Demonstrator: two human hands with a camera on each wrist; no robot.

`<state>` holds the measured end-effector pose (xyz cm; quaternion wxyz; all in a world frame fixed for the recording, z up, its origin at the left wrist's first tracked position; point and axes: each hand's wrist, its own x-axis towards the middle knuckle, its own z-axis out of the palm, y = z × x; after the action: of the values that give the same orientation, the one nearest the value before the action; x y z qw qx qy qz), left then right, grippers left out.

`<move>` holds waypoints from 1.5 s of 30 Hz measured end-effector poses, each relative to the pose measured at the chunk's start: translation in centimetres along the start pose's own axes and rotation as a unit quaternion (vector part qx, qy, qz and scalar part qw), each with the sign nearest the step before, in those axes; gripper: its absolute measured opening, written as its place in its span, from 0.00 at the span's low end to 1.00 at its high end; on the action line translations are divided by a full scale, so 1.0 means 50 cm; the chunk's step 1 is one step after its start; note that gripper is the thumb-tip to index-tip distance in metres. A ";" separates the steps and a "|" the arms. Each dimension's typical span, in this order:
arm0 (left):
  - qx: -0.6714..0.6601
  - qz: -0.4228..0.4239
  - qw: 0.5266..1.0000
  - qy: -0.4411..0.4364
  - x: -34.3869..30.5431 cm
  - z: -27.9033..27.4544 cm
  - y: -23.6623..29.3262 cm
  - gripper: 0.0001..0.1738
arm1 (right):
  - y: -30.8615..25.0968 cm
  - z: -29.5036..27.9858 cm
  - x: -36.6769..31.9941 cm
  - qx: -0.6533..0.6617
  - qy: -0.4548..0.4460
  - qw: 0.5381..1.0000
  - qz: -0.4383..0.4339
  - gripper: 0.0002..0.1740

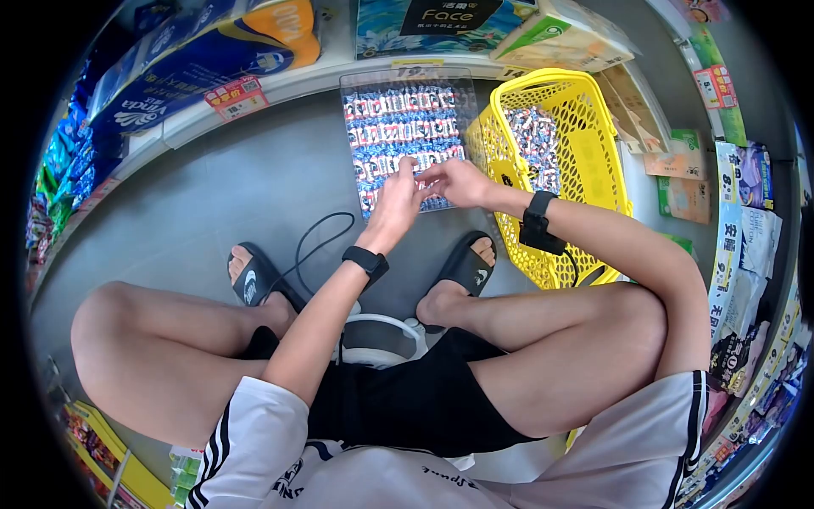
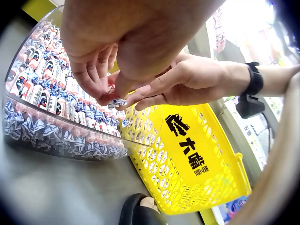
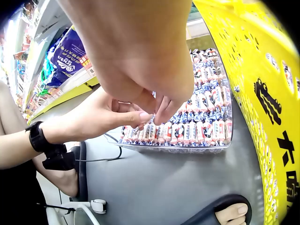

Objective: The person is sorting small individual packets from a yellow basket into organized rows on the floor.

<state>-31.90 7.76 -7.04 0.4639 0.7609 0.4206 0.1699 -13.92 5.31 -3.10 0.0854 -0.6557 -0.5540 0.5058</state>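
A wrapped candy (image 2: 117,102) is pinched between the thumb and fingers of my left hand (image 1: 396,204). My right hand (image 1: 462,182) meets it from the other side, thumb and fingertips at the blue-and-white wrapper end. Both hands are over the near part of a clear box (image 1: 346,110), which holds rows of similar candies (image 1: 398,131) with red, white and blue wrappers. In the right wrist view, my right hand (image 3: 145,70) comes from above and my left hand (image 3: 101,117) from the left; the fingers hide the candy there.
A yellow basket (image 1: 593,170) with loose candies (image 1: 534,140) stands right of the box. Shelves with tissue packs (image 1: 445,25) run behind and along both sides. Sandaled feet (image 1: 462,276) and a black cable (image 1: 309,229) are on the grey floor (image 1: 203,178).
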 end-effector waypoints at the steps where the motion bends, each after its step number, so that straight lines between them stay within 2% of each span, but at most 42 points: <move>1: 0.000 0.001 1.000 0.002 0.000 -0.002 0.002 0.30 | 0.007 0.002 0.006 0.020 -0.002 1.000 0.003 0.24; 2: 0.000 -0.001 1.000 0.002 -0.002 -0.003 0.005 0.30 | 0.015 0.002 0.009 0.021 -0.004 1.000 0.003 0.24; 4: -0.005 0.004 1.000 -0.014 -0.011 -0.008 0.015 0.27 | 0.011 -0.004 0.010 0.104 0.006 0.993 0.046 0.24; 5: -0.005 0.002 1.000 -0.014 -0.019 -0.010 0.021 0.27 | 0.008 -0.004 0.010 0.104 0.004 0.993 0.046 0.24; 7: 0.064 0.064 0.995 0.032 -0.038 -0.011 0.036 0.24 | 0.009 0.000 0.008 0.063 0.027 0.996 0.057 0.24; 8: 0.077 0.062 0.994 0.037 -0.049 -0.011 0.045 0.18 | 0.010 0.004 0.004 0.050 0.036 0.996 0.057 0.23; 9: 0.078 0.060 0.994 0.038 -0.056 -0.003 0.040 0.18 | 0.019 0.006 0.007 0.050 0.035 0.997 0.056 0.23; 11: 0.180 0.171 0.967 0.057 -0.072 0.017 0.029 0.15 | 0.037 0.012 0.013 0.014 0.037 0.998 0.050 0.23; 15: 0.257 0.222 0.940 0.021 -0.094 0.042 0.022 0.14 | 0.040 0.015 0.022 0.003 0.022 0.999 0.041 0.23; 16: 0.275 0.212 0.938 -0.004 -0.096 0.045 0.022 0.16 | 0.043 0.016 0.027 0.003 0.022 0.999 0.043 0.23; 22: 0.305 0.232 0.923 -0.025 -0.100 0.062 -0.001 0.24 | 0.045 0.014 0.045 -0.075 0.013 0.997 0.024 0.22; 30: 0.309 0.178 0.934 -0.040 -0.112 0.057 -0.009 0.27 | 0.078 0.048 0.065 0.037 -0.123 0.992 0.011 0.30; 32: 0.311 0.169 0.935 -0.030 -0.112 0.057 -0.016 0.27 | 0.096 0.067 0.075 0.034 -0.122 0.992 0.001 0.32; 37: 0.319 0.171 0.932 -0.032 -0.104 0.051 -0.031 0.27 | 0.060 0.054 0.057 0.043 -0.134 0.990 -0.004 0.36; 40: 0.326 0.198 0.925 0.008 -0.103 0.051 -0.036 0.26 | 0.049 0.047 0.055 -0.005 -0.141 0.990 0.025 0.39; 42: 0.316 0.189 0.930 -0.007 -0.104 0.053 -0.040 0.26 | 0.051 0.044 0.057 -0.137 -0.135 0.978 -0.075 0.41; 45: 0.310 0.185 0.932 -0.024 -0.101 0.052 -0.046 0.25 | 0.048 0.042 0.055 -0.158 -0.170 0.970 -0.077 0.46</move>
<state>-34.30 2.79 -9.64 0.1754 0.9349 0.2931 0.0960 -14.35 5.71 -7.27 -0.0760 -0.5207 -0.6823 0.5076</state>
